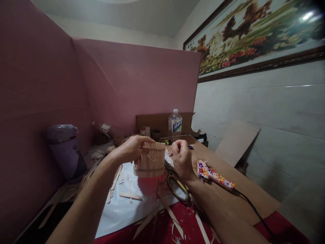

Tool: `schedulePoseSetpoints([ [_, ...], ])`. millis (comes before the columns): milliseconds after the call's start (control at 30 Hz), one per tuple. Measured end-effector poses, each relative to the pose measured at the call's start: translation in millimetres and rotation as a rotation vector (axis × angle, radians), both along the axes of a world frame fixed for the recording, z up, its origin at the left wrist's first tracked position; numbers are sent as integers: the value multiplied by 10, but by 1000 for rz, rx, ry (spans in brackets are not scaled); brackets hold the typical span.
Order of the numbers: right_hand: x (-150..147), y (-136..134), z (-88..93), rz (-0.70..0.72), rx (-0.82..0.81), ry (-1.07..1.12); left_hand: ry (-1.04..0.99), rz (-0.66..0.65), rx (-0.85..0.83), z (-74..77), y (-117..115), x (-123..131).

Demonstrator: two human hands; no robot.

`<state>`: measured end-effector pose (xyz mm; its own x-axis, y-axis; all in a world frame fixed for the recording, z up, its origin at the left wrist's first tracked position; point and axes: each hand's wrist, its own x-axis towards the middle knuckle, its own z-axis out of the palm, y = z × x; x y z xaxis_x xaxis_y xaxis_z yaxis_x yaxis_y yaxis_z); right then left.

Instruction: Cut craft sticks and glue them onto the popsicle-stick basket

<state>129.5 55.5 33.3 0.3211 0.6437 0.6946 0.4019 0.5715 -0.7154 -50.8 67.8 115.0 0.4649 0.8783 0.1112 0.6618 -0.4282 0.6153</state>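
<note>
My left hand point(130, 149) grips the rim of a small round holder made of upright ice-lolly sticks point(151, 160), held above a pink-red base point(148, 185). My right hand point(180, 157) is closed in a pinch right beside the holder's right side; what it pinches is too small to make out. Scissors point(177, 183) lie under my right wrist. A glue gun with a flowered pattern point(214, 175) lies on the brown board to the right, its black cord point(254, 210) trailing toward me.
Loose sticks point(130, 196) are scattered over a white sheet point(119, 210) and red cloth point(182, 227). A water bottle point(175, 123) and cardboard point(157, 122) stand at the back. A purple bin point(64, 149) sits left. Pink partitions point(127, 81) enclose the desk.
</note>
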Motion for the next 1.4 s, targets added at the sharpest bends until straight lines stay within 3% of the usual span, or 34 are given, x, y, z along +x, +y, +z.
schedulePoseSetpoints([
  [133,54,6,47,52,110,278,8,14,-32,44,-29,-5],
  [200,67,13,48,50,106,306,7,14,-27,48,-29,-11],
  [400,-10,5,-29,55,49,-156,6,16,-19,32,-32,-1],
  [567,-90,-40,-81,26,43,-311,8,26,3,15,-28,19],
  [733,-96,-36,-126,19,51,-363,-6,118,86,-15,22,26],
  [1033,-139,-66,-183,24,37,-369,-11,163,41,14,3,53],
  [1200,-180,-80,-238,19,-39,-353,-65,103,3,-51,117,-65],
  [1400,-170,-34,-274,93,-105,-252,-141,179,-4,-48,195,-248],
])
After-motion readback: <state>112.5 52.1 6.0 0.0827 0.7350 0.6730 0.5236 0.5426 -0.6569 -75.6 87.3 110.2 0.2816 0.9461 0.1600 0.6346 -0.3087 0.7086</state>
